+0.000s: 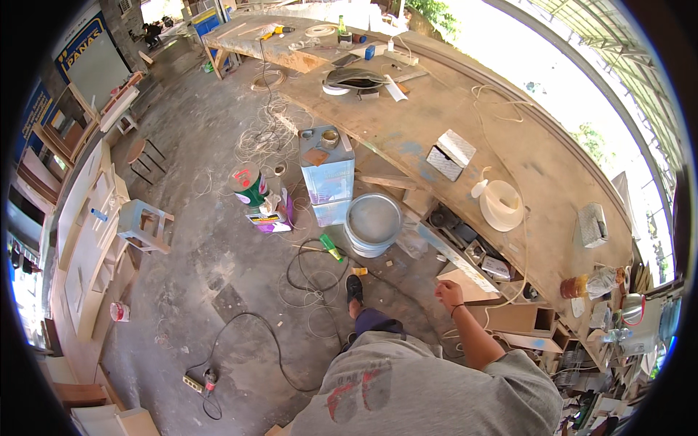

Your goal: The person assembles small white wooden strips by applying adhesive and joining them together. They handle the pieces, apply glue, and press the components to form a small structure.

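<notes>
My right hand (448, 292) hangs in front of the workbench's near side, its fingers curled in. Nothing shows in it, and it touches nothing. A dark band circles the wrist. Closest to it is a light wooden panel (472, 283) below the bench edge. My left hand is out of sight. Ahead of my foot stands a large round bucket (374, 219) with a grey lid, beside a pale blue square tin (327, 171) with a small can (330, 138) on top. A green bottle-like container (331, 248) lies on the floor near the bucket.
The long workbench (414, 138) carries a white plastic jug (502, 206) and a metallic box (451, 154). Black cable (254, 317) loops over the floor, with a power strip (193, 384) at its end. A stool (145, 224) stands left. Wood offcuts crowd the right.
</notes>
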`<move>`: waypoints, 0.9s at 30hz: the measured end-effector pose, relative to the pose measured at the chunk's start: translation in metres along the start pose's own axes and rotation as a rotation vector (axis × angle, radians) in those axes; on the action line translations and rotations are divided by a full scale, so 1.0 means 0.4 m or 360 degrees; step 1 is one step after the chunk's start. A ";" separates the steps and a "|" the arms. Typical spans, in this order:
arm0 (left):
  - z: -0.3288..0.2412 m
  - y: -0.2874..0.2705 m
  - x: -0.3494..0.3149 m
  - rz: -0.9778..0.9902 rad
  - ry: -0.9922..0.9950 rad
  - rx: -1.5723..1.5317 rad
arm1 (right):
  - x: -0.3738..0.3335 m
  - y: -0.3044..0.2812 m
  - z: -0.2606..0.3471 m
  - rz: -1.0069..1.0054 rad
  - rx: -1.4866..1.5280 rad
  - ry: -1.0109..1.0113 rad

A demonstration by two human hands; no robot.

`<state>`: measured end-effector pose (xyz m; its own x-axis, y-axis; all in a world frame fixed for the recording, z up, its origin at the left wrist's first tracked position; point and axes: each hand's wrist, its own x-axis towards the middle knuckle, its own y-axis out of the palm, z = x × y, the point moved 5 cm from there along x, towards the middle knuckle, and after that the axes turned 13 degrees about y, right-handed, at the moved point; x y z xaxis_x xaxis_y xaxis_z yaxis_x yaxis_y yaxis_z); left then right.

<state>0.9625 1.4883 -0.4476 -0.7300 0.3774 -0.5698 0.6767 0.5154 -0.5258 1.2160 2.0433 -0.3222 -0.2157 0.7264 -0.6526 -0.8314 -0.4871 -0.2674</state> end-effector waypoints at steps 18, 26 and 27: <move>-0.368 -0.178 0.358 -0.0160 0.0256 0.0239 | 0.215 0.083 0.021 0.0099 -0.0297 0.0834; -0.398 -0.261 0.524 -0.0124 0.0312 0.0350 | 0.250 0.134 -0.012 0.0107 -0.0198 0.0790; -0.432 -0.276 0.546 -0.0092 0.0297 0.0394 | 0.245 0.153 -0.038 0.0125 -0.0164 0.0828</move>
<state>0.7119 1.6468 -0.4048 -0.7574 0.4992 -0.4208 0.6195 0.3459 -0.7047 1.1518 2.0770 -0.4133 0.0291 0.3624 -0.9316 -0.7627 -0.5944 -0.2551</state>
